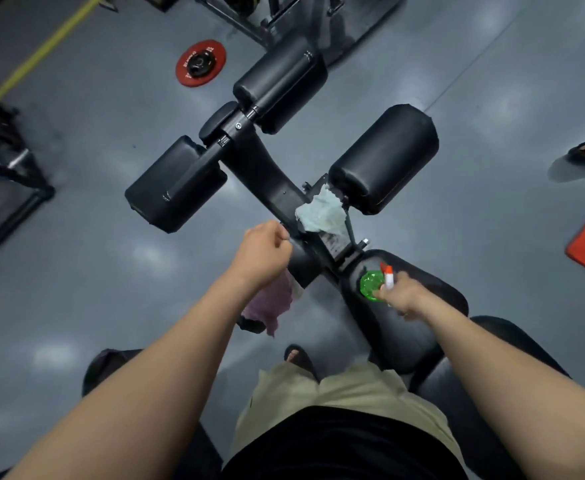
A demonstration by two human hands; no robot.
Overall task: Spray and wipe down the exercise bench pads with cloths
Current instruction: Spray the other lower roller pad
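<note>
Spraying step: right hand (402, 296), grip clamped on the green spray bottle (372, 285) over the seat pad (370, 327) at 4 o'clock; left hand (267, 252), grip seemingly closed on a purple cloth (271, 304) near 6 o'clock; the next move likely calls for aiming the nozzle, then wiping the pad.

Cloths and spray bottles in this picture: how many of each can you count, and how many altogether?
Cloths: 2, the mint-green cloth and the pink cloth
Spray bottles: 1, the green spray bottle
Total: 3
</note>
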